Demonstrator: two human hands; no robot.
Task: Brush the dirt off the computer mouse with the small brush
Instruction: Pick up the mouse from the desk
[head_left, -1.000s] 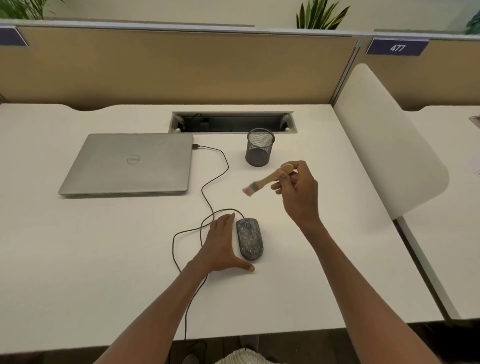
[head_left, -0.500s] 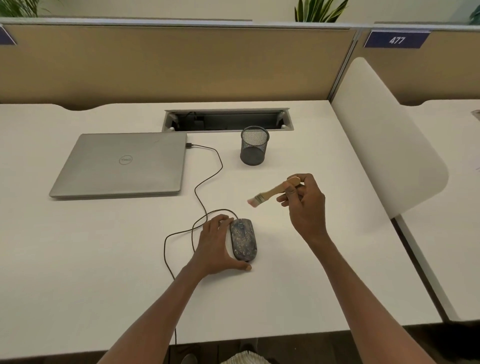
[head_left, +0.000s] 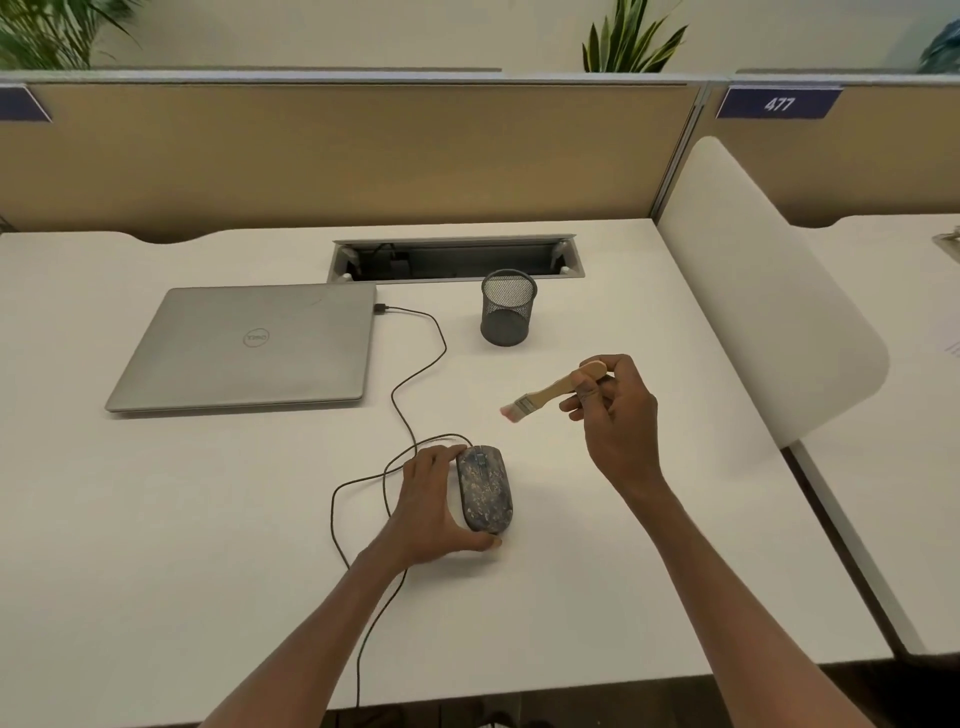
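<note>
A dark computer mouse (head_left: 485, 488), speckled with dirt, lies on the white desk (head_left: 597, 597). My left hand (head_left: 431, 509) holds it from the left side, fingers along its edge and thumb wrapped under its near end. My right hand (head_left: 615, 415) grips the wooden handle of a small brush (head_left: 545, 392) in the air, up and to the right of the mouse. The pale bristles point left and down and hang clear of the mouse.
The mouse cable (head_left: 415, 374) loops behind my left hand and runs to a closed grey laptop (head_left: 249, 348) at the left. A black mesh pen cup (head_left: 508, 307) stands behind the brush. A cable tray slot (head_left: 457, 257) and a white side panel (head_left: 769, 291) border the desk.
My right hand has brought the brush down and nearer the mouse. My left hand has closed in against the mouse's left side.
</note>
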